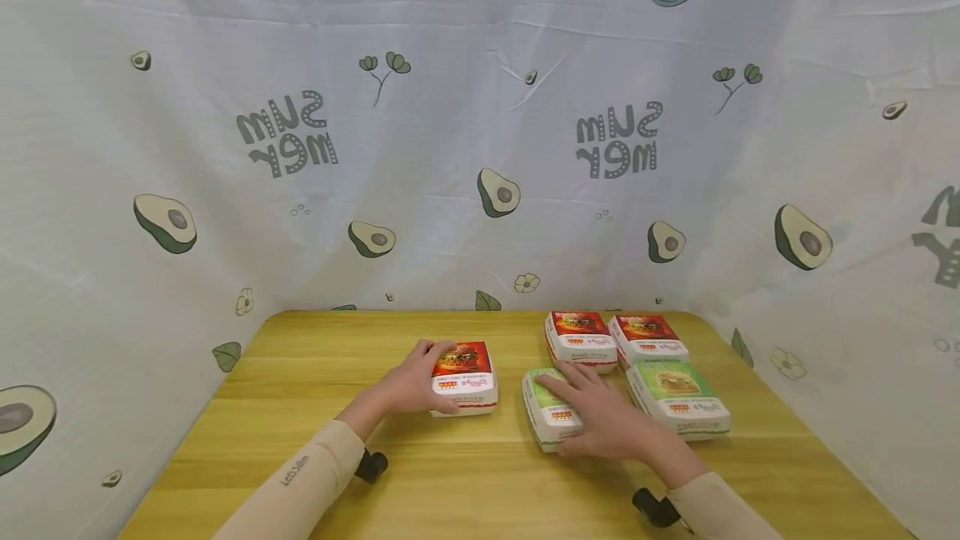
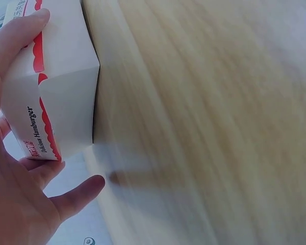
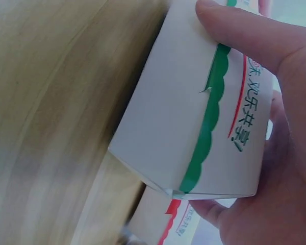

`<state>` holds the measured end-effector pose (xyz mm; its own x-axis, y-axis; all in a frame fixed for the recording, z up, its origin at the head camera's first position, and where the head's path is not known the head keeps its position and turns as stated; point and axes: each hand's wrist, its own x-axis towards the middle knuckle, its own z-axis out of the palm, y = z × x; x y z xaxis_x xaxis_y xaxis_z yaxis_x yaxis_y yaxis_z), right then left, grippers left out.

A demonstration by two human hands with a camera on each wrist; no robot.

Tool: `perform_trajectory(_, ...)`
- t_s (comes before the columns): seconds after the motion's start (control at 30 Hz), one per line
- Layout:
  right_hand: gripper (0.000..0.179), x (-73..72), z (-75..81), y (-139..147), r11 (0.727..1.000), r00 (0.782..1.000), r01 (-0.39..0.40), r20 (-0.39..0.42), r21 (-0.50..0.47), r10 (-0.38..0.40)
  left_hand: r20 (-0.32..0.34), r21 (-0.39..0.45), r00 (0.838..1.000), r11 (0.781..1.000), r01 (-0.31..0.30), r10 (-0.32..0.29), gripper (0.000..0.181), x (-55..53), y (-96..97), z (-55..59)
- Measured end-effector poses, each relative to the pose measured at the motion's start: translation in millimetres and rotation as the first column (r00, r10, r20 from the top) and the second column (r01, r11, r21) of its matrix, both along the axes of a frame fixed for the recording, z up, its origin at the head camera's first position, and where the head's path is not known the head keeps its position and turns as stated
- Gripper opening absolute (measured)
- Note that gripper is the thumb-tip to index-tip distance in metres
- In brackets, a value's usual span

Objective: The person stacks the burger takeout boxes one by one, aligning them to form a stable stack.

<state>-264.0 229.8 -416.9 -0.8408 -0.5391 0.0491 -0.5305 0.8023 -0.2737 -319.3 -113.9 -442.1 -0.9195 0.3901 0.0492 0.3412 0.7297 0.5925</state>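
My left hand (image 1: 408, 380) grips a red-topped hamburger box (image 1: 467, 382) from its left side, left of the table's middle. In the left wrist view, the thumb lies on one white wall of that hamburger box (image 2: 69, 102), with a finger spread away from it. To the right, my right hand (image 1: 606, 419) holds a smaller-looking green-topped hamburger box (image 1: 543, 413), reaching over its top from the right. The right wrist view shows the thumb pressed on the white side of this green-trimmed box (image 3: 163, 97) and fingers behind it.
Two more red-topped boxes stand at the back right, one on the left (image 1: 581, 344) and one on the right (image 1: 648, 342). Another green-topped box (image 1: 678, 398) sits right of my right hand. The wooden table (image 1: 315, 357) ends at a printed curtain (image 1: 442, 123) behind.
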Motion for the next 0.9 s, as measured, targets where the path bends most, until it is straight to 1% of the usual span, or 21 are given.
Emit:
perform_trajectory(0.13, 0.096, -1.8, -2.0, -1, 1.000, 1.000, 0.009, -0.029, 0.020, -0.009, 0.025, 0.014, 1.000, 1.000, 0.008, -0.009, 0.102, -0.5, -0.3, -0.7)
perform_trajectory(0.27, 0.097, -4.2, -4.0, -3, 1.000, 0.998, -0.003, -0.069, 0.026, 0.005, 0.027, 0.025, 0.999, 1.000, 0.017, -0.018, 0.102, -0.4, 0.0, 0.2)
perform_trajectory(0.4, 0.096, -6.0, -4.0, -6, 0.999, 0.996, -0.026, -0.079, 0.019, 0.028, 0.022, 0.025, 0.999, 0.999, 0.025, -0.026, 0.102, -0.3, -0.3, -0.1)
perform_trajectory(0.5, 0.097, -8.2, -2.2, -7, 0.999, 0.998, -0.032, -0.057, 0.021, 0.033, 0.017, 0.021, 0.999, 0.999, 0.028, -0.028, 0.102, -0.7, -1.2, 1.0)
perform_trajectory(0.6, 0.096, -10.4, -0.2, -7, 0.999, 0.999, -0.038, -0.017, 0.025, 0.038, 0.023, 0.033, 0.999, 0.999, 0.032, -0.032, 0.103, 0.7, -1.9, 2.8)
perform_trajectory(0.77, 0.099, -11.1, 4.6, -5, 0.998, 0.997, -0.058, 0.051, 0.027, 0.056, 0.039, 0.043, 0.999, 0.998, 0.034, -0.036, 0.102, 4.3, -1.6, 2.3)
perform_trajectory(0.9, 0.099, -10.2, 7.0, -6, 0.997, 0.995, -0.077, 0.056, 0.009, 0.077, 0.048, 0.049, 0.998, 0.998, 0.033, -0.036, 0.101, 6.1, -2.5, 2.4)
